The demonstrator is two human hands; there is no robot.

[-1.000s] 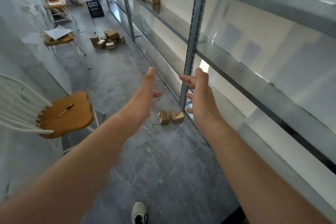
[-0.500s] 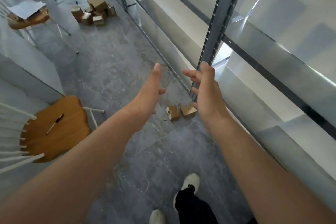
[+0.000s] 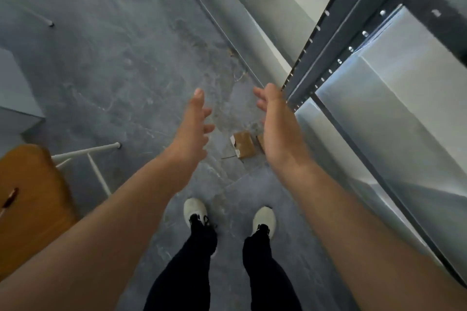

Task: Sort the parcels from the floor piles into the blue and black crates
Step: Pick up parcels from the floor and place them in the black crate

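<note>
parcels: we see a small brown box (image 3: 243, 144) lying on the grey floor (image 3: 121, 70), just ahead of our shoes (image 3: 195, 211); the pale patch on its left edge is too blurred to read.
second box (image 3: 260, 141): just right of the first. only a sliver shows, and our right hand covers the rest.
left hand (image 3: 193, 124): held out in the air to the left of the boxes, fingers spread and loose, gripping nothing.
right hand (image 3: 274, 124): held out in front of the second box, fingers apart and loose, holding nothing.
rack (image 3: 328, 40): a dark post with holes stands at right, and its shelves run out of frame.
chair seat (image 3: 27, 197): wooden, at lower left, cut off by the edge. a thin dark thing on it is too blurred to name.
</note>
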